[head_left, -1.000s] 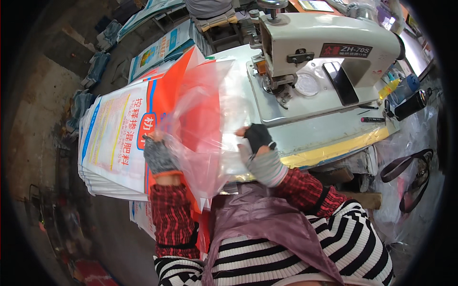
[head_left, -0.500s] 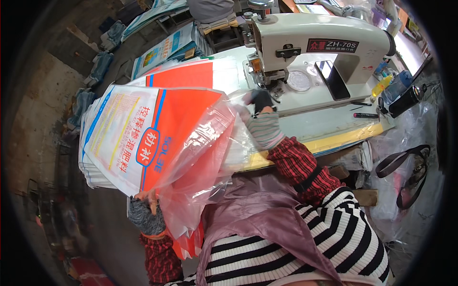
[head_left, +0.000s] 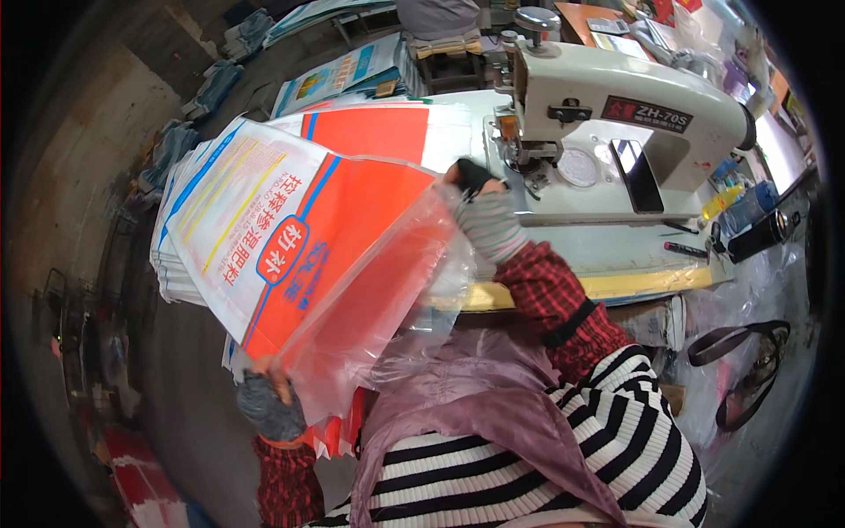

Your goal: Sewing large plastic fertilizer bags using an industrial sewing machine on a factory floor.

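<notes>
A flat orange-and-white printed woven bag (head_left: 352,211) is stretched between my hands over a stack of similar bags. Clear plastic film (head_left: 387,308), apparently a liner, hangs along its near side. At the bag's lower-left corner my left hand (head_left: 271,400), in a grey fingerless glove, is closed on the edge. My right hand (head_left: 488,207), with a striped cuff and black finger covering, pinches the upper-right corner, where bag and film meet. That hand is just left of a white industrial sewing machine (head_left: 572,75), apart from its needle area.
On the machine bed lie a phone (head_left: 635,176) and a clear round dish (head_left: 578,166). A marker (head_left: 686,250), a black flask (head_left: 764,236) and a yellow bottle (head_left: 722,202) are at the right. More stacked bags (head_left: 343,75) stand behind. A black strap (head_left: 748,330) hangs at right.
The view has shifted, so the machine appears farther right. My right hand has moved away from the needle area and now pinches the bag's corner. My left hand keeps its grip.
</notes>
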A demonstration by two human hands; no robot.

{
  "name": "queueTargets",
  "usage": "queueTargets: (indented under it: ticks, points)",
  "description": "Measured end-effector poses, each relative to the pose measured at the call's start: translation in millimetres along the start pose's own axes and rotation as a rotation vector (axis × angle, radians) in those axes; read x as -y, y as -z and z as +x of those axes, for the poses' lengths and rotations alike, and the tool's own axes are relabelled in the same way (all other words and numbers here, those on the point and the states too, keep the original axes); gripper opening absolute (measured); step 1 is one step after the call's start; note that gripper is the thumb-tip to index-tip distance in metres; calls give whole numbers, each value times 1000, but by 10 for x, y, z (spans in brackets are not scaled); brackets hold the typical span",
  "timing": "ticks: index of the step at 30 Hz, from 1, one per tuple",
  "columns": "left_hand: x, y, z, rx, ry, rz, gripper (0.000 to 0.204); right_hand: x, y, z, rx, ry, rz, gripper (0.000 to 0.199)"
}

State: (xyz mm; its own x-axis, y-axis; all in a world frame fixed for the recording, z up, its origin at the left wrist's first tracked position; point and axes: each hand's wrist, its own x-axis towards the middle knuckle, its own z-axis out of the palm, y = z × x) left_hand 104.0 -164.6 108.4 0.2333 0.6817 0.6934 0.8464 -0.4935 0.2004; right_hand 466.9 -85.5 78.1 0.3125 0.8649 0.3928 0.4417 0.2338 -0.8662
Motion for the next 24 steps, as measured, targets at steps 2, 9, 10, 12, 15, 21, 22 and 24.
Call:
queueTargets:
  ticks: [2, 9, 10, 12, 15, 21, 22, 24]
  points:
    - [-118, 68, -149, 61, -18, 59, 3, 204, -31, 172, -144, 225, -176, 14]
    - [-105, 650, -328, 366, 328, 140, 10, 205, -374, 342, 273, 745, -564, 25]
    - [-78, 694, -271, 359, 665, 69, 13, 205, -413, 273, 253, 780, -544, 24]
    - [-233, 507, -289, 321, 456, 64, 15, 302, -491, 145, 296, 733, -533, 24]
    - [-768, -18, -214, 215, -247, 73, 27, 553, -625, -128, 330, 686, -430, 21]
    - [630, -1181, -973, 886, 253, 545, 29, 372, -359, -580, 428, 703, -510, 20]
    - [1119, -929, -884, 836, 294, 430, 29, 230, -199, -629, 462, 616, -506, 22]
    - [1501, -501, -870, 727, 415, 237, 30, 228, -206, -734, 521, 547, -471, 24]
